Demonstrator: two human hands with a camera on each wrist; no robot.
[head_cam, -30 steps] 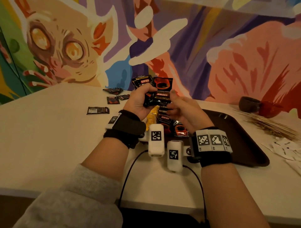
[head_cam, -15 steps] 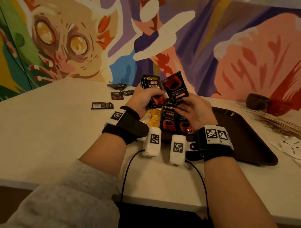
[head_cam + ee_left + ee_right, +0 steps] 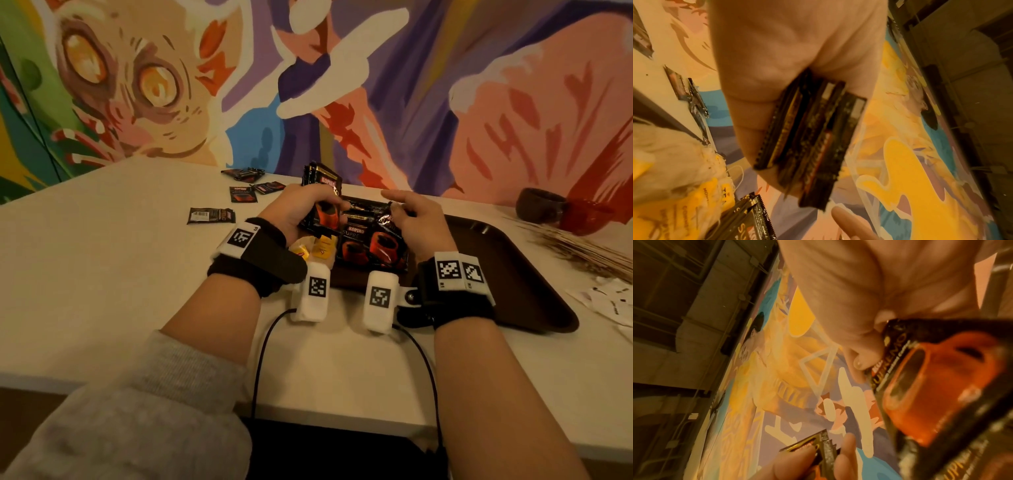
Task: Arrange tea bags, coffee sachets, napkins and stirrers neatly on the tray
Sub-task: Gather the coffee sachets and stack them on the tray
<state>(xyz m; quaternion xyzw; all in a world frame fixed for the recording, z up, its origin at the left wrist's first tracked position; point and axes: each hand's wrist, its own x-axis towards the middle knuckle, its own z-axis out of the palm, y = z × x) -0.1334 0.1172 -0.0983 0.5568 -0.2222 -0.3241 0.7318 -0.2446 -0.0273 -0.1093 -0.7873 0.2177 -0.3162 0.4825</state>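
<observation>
tray (image 3: 534, 274) sits bare on its right half near the table edge, coffee sachets (image 3: 371, 245) heaped at its left, where the left hand (image 3: 301, 212) clutches an upright stack of sachets (image 3: 322, 181) and the right hand (image 3: 416, 222) pinches one sachet (image 3: 937, 386), forefinger straight.

We see bare tray (image 3: 507, 274) floor toward 3 o'clock; stirrers (image 3: 582, 246) and cups (image 3: 555, 209) crowd beyond, loose sachets (image 3: 243, 193) scatter at 10 o'clock on the counter (image 3: 102, 267).
</observation>
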